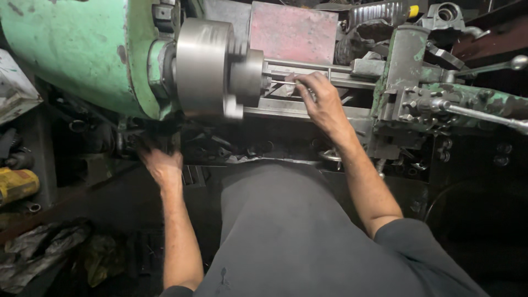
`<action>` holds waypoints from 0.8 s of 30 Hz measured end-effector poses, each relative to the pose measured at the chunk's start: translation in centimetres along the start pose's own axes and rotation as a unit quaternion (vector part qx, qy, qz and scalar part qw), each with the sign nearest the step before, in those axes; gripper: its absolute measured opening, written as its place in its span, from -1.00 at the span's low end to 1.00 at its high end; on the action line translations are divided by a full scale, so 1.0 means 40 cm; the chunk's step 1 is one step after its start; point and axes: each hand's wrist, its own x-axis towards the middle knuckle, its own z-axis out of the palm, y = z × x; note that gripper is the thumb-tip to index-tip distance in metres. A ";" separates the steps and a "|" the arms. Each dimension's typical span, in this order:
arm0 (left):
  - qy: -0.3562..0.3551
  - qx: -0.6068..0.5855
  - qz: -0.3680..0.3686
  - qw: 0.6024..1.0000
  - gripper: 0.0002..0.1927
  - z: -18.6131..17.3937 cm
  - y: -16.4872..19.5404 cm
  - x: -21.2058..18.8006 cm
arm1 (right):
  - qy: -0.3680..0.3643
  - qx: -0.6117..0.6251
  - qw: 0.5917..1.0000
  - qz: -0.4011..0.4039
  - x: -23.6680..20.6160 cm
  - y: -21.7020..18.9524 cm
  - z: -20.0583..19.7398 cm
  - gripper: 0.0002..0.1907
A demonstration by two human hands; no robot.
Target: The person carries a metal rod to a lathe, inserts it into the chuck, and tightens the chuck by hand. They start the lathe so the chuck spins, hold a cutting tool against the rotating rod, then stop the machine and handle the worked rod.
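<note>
Right hand (322,102): reached far over the lathe bed, fingers pinched together on a small pale strip (290,78) pressed against a thin metal rod (278,82). The rod ran leftward from the hand into the steel chuck (206,69), whose jaw edges were blurred.

Left hand (160,165): low and near left, below the green headstock (82,52), its fingertips lost in dark shadow; whether fingers were apart or closed on anything could not be told.

Surroundings: green tool post and carriage (410,82) right of the hand, with long handles (484,113); a pink-red panel (293,33) far behind the chuck; a yellow object (16,184) at the left edge.
</note>
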 end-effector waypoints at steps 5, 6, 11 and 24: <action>0.027 0.013 0.014 0.999 -0.04 0.003 0.001 0.002 | -0.039 -0.055 0.997 -0.034 0.033 0.003 0.013 -0.83; 0.016 0.014 -0.003 1.000 -0.04 0.005 -0.003 0.000 | -0.044 -0.084 0.994 -0.056 0.038 0.007 0.014 -0.84; 0.023 0.023 -0.010 0.999 -0.02 0.016 -0.016 0.004 | -0.060 -0.186 0.976 -0.097 0.052 0.026 0.034 -0.81; 0.053 0.054 -0.010 0.997 -0.01 0.053 -0.051 0.020 | -0.069 -0.217 0.962 -0.150 0.076 0.046 0.052 -0.83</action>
